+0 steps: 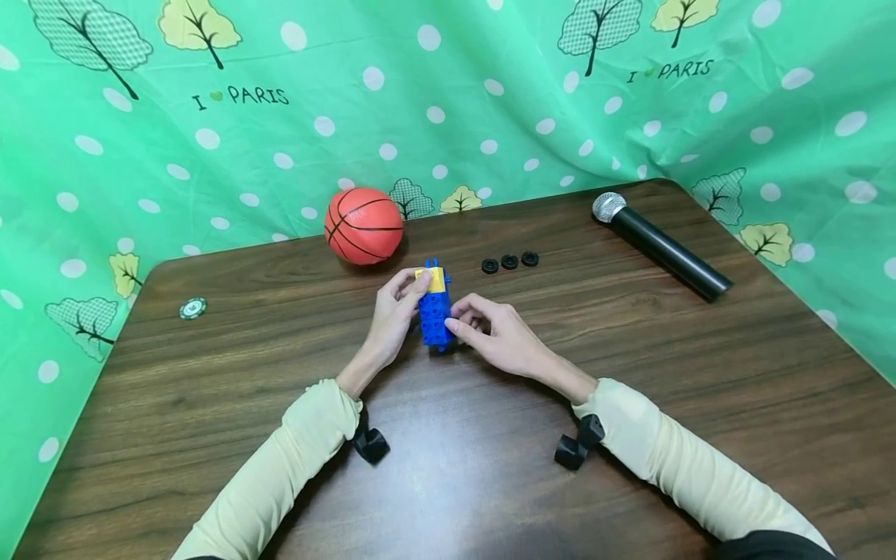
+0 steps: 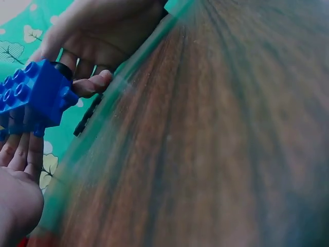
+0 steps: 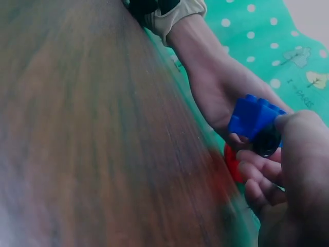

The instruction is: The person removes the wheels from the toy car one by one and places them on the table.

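Makeshift tabletop set, cloth-screened; room type undetermined from my remote feed.
Head view: green cloth (image 1: 476, 70), dotted, tree-printed, lettered "PARIS", hung across the upper frame and down both sides; brown wood-grain table (image 1: 175, 435), filling the lower frame; basketball (image 1: 363, 225), upper middle; microphone (image 1: 661, 247), upper right; black wrist cameras (image 1: 371, 446), lower middle. I cannot tell home from studio; the cloth screens the background.

"What do we see around the red ball (image 1: 363, 225)?"
"Left of the ball we see a green-and-white chip (image 1: 193, 309); well right of the ball, a black microphone (image 1: 665, 249); behind it, green dotted cloth (image 1: 490, 117); beneath it, the brown table (image 1: 175, 412)."
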`<move>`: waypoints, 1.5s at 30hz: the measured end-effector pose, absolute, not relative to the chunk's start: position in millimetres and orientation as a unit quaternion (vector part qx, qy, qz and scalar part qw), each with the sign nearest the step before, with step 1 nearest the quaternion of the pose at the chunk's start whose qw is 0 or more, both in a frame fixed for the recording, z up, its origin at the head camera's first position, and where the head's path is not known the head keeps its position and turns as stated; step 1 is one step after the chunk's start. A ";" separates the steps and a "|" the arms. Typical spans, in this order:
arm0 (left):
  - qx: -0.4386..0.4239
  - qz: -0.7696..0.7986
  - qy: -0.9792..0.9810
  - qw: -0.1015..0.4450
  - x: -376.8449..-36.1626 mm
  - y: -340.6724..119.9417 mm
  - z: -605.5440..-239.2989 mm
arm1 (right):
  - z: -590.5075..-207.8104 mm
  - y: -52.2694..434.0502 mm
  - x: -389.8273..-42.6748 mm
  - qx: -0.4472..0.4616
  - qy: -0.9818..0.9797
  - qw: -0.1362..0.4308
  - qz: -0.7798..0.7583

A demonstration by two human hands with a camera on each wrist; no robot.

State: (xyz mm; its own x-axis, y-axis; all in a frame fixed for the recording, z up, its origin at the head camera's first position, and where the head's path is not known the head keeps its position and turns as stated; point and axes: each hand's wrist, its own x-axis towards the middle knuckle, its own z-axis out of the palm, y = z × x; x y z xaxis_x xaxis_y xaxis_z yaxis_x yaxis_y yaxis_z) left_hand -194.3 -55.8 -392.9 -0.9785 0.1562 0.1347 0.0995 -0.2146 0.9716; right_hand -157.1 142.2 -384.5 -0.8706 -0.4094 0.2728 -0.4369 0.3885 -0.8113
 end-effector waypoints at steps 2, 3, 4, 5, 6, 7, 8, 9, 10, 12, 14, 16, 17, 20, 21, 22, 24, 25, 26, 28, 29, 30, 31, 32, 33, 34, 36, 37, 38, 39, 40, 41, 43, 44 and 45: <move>0.095 0.776 0.624 0.012 -193.7 -55.4 -392.0 | -385.0 139.8 -156.0 0.241 -0.826 0.017 0.509; 0.092 0.779 0.620 0.011 -193.3 -55.3 -391.6 | -385.2 139.0 -155.8 0.233 -0.823 0.021 0.518; 0.091 0.783 0.615 0.011 -193.2 -55.2 -391.5 | -385.3 138.4 -155.7 0.226 -0.819 0.026 0.527; 0.089 0.789 0.608 0.014 -192.9 -55.1 -391.5 | -385.7 137.9 -155.9 0.219 -0.815 0.032 0.535; 0.088 0.794 0.601 0.018 -192.4 -55.0 -391.4 | -386.1 137.7 -156.3 0.213 -0.812 0.037 0.542; 0.089 0.799 0.594 0.023 -191.8 -54.8 -391.4 | -386.2 137.5 -156.5 0.206 -0.810 0.043 0.548; 0.093 0.802 0.589 0.029 -191.3 -54.7 -391.5 | -386.3 137.3 -156.9 0.199 -0.809 0.049 0.550; 0.097 0.802 0.589 0.036 -190.5 -54.6 -391.2 | -386.5 137.3 -157.3 0.193 -0.809 0.054 0.553; 0.102 0.798 0.592 0.044 -190.0 -54.6 -391.1 | -386.7 137.1 -157.7 0.188 -0.809 0.060 0.553; 0.112 0.784 0.609 0.056 -189.1 -55.0 -390.9 | -387.1 136.6 -158.5 0.180 -0.810 0.074 0.553; 0.125 0.768 0.625 0.067 -188.6 -55.7 -390.7 | -386.9 135.3 -159.0 0.176 -0.810 0.087 0.553; 0.134 0.758 0.634 0.073 -188.3 -56.4 -390.7 | -387.1 133.5 -159.6 0.172 -0.807 0.096 0.557; 0.137 0.757 0.634 0.076 -188.3 -56.6 -390.9 | -387.0 132.5 -159.8 0.170 -0.804 0.097 0.561; 0.148 0.769 0.617 0.084 -188.1 -56.9 -391.4 | -387.0 129.5 -160.0 0.165 -0.803 0.092 0.565; 0.150 0.774 0.609 0.086 -188.2 -57.0 -391.8 | -387.1 128.5 -159.9 0.165 -0.803 0.090 0.566; 0.152 0.780 0.601 0.088 -188.3 -57.1 -392.2 | -386.8 127.7 -159.6 0.167 -0.803 0.090 0.565; 0.156 0.793 0.581 0.093 -188.3 -57.4 -392.6 | -386.6 126.4 -159.4 0.173 -0.804 0.093 0.561; 0.157 0.798 0.573 0.096 -188.4 -57.4 -392.8 | -386.7 126.2 -159.5 0.178 -0.805 0.098 0.558; 0.157 0.802 0.568 0.098 -188.3 -57.5 -392.7 | -386.9 126.1 -159.4 0.183 -0.806 0.106 0.553; 0.161 0.804 0.564 0.101 -188.1 -57.4 -392.6 | -387.9 126.7 -159.6 0.195 -0.809 0.130 0.539; 0.163 0.803 0.564 0.103 -187.9 -57.2 -392.4 | -388.6 127.2 -159.9 0.202 -0.811 0.144 0.530; 0.166 0.800 0.567 0.103 -187.8 -57.0 -392.3 | -389.4 127.8 -160.2 0.209 -0.813 0.158 0.519; 0.169 0.796 0.572 0.102 -187.5 -56.9 -392.1 | -390.2 128.4 -160.4 0.216 -0.816 0.174 0.507; 0.173 0.791 0.578 0.100 -187.1 -56.7 -391.9 | -390.8 128.9 -160.4 0.222 -0.817 0.191 0.496; 0.177 0.784 0.587 0.095 -186.8 -56.5 -391.9 | -391.5 129.3 -160.5 0.229 -0.818 0.207 0.486; 0.180 0.777 0.597 0.089 -186.4 -56.3 -391.8 | -391.9 129.5 -160.6 0.235 -0.817 0.222 0.477; 0.184 0.762 0.616 0.074 -185.6 -55.6 -391.9 | -392.9 129.8 -160.7 0.242 -0.816 0.248 0.463; 0.186 0.755 0.626 0.066 -185.3 -55.2 -392.0 | -393.1 129.8 -160.7 0.244 -0.815 0.258 0.458; 0.185 0.748 0.634 0.057 -185.2 -54.8 -392.4 | -393.2 129.7 -160.7 0.246 -0.814 0.265 0.455; 0.183 0.742 0.643 0.048 -185.0 -54.4 -392.5 | -393.4 129.4 -160.9 0.247 -0.813 0.272 0.452; 0.181 0.738 0.649 0.040 -184.7 -53.9 -392.4 | -393.3 129.1 -161.0 0.249 -0.812 0.278 0.450; 0.179 0.734 0.655 0.032 -184.5 -53.6 -392.3 | -393.3 128.7 -161.1 0.249 -0.811 0.282 0.448; 0.174 0.728 0.662 0.020 -184.0 -53.2 -392.0 | -392.9 127.8 -161.3 0.249 -0.810 0.288 0.445; 0.172 0.726 0.665 0.015 -183.7 -52.9 -391.7 | -392.8 127.4 -161.5 0.249 -0.810 0.290 0.444; 0.171 0.725 0.667 0.010 -183.4 -52.5 -391.3 | -392.8 126.9 -161.7 0.248 -0.810 0.292 0.443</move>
